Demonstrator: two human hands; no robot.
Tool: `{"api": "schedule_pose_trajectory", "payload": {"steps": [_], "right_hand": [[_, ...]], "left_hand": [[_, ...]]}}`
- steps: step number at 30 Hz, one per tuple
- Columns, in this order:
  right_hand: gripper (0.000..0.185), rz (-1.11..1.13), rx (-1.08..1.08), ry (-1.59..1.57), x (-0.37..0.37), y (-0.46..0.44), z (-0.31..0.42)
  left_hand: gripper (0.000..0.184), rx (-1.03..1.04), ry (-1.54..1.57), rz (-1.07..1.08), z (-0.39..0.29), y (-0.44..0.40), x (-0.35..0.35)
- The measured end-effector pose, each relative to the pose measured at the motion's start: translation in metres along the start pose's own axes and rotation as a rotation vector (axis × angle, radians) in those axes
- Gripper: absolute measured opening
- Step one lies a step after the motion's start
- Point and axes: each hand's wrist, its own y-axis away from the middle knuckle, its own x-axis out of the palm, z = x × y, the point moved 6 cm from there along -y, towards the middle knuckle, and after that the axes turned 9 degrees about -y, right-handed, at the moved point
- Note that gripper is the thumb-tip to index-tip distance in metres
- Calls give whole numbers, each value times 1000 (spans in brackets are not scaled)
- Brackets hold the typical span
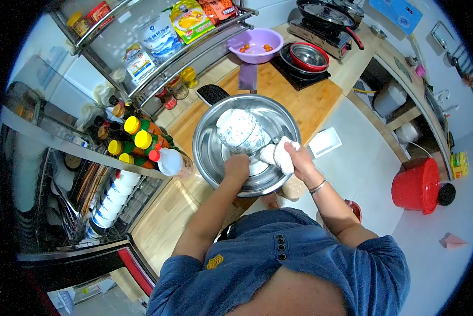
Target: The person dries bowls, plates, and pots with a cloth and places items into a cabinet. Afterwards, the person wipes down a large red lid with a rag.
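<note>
Your stacked bowls [242, 131] lie tipped in the basin [202, 155], toward its far rim, their long axis slanting from far left to near right. Your left hand [237, 167] is nearer, just on the near side of the stack; its fingers are curled, but you can't tell whether they grip anything. Your right fingers grip the cloth [279, 155], right of the bowls' near end. The basin covers the board's [310, 100] near part.
</note>
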Motion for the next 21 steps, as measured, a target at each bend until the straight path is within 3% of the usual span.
{"api": "schedule_pose_trajectory", "payload": {"steps": [7, 10, 12, 13, 15, 16, 18, 21], "right_hand": [[33, 99, 92, -17, 9, 2, -26], [30, 85, 144, 26, 12, 7, -27], [30, 86, 130, 10, 13, 9, -26], [30, 87, 119, -7, 13, 10, -24], [30, 75, 98, -49, 13, 12, -20], [30, 62, 77, -92, 12, 14, -17], [30, 23, -15, -74, 10, 17, -5], [30, -59, -159, -57, 3, 18, 3]], "left_hand": [[25, -120, 146, -21, 3, 1, -6], [28, -131, 192, -32, 17, -17, 34], [26, 256, 142, 105, 13, -40, 88], [26, 257, 142, 104, 6, -32, 65], [18, 9, 733, 629, -6, -7, 47], [18, 13, 733, 628, -6, -4, 42], [17, -60, 1276, 770, -12, 8, 37], [19, 18, 1400, 636, -14, 29, 0]]}}
